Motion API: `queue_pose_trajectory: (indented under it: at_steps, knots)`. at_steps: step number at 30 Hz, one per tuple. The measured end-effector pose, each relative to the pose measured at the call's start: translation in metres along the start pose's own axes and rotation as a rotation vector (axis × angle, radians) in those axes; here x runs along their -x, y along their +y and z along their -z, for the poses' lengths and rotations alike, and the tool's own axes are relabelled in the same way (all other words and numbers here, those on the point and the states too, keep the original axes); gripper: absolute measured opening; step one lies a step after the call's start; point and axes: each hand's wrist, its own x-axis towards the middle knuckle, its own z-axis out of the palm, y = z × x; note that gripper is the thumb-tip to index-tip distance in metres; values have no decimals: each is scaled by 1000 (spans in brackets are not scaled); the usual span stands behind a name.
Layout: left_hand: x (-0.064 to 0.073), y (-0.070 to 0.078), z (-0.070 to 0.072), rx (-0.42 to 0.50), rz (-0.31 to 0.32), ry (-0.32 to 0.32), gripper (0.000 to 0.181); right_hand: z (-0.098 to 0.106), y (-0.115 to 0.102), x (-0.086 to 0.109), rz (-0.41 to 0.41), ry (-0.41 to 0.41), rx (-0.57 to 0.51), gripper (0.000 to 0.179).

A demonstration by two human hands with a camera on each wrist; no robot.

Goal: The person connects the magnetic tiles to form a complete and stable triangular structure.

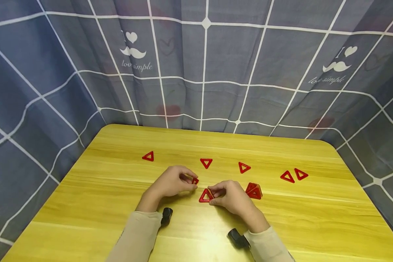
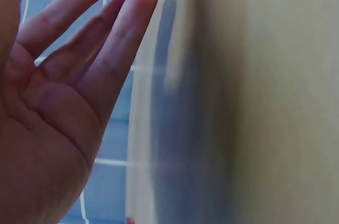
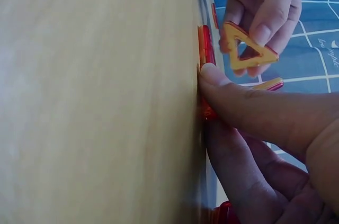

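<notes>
My left hand (image 1: 174, 182) pinches a small triangular frame tile (image 1: 195, 181) between thumb and fingertips, above the table. In the right wrist view this tile shows its orange face (image 3: 268, 57). To its right, my right hand (image 1: 232, 198) grips red triangular tiles (image 1: 204, 199) low at the tabletop, thumb and fingers at their right side. One of these lies flat, and another stands up from it, its orange edge (image 3: 273, 84) partly hidden behind the thumb. A small pyramid of red triangular tiles (image 1: 254, 191) stands just right of the right hand.
Several loose red triangles lie farther back on the yellow wood-grain table (image 1: 101, 189): one at the left (image 1: 149, 156), two in the middle, and a pair at the right (image 1: 287, 177). A grey-blue checked curtain (image 1: 183, 94) surrounds the back and sides.
</notes>
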Motion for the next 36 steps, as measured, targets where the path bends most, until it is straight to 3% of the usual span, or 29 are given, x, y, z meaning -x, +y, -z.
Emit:
queue_pose_trajectory:
  at_steps: [6,16,30,36]
  knots:
    - [-2,6,-14,11,-69,-87,21,-1,0,-1,9,1,10,36]
    - [0,6,-21,-20,-72,-153,21,-3,-4,1,46,-3,17,33]
    - [-1,8,-23,-15,-50,-184,22,-3,-4,1,117,5,72,29]
    - [0,10,-21,-43,-45,-191,38,-4,-7,1,138,18,77,34]
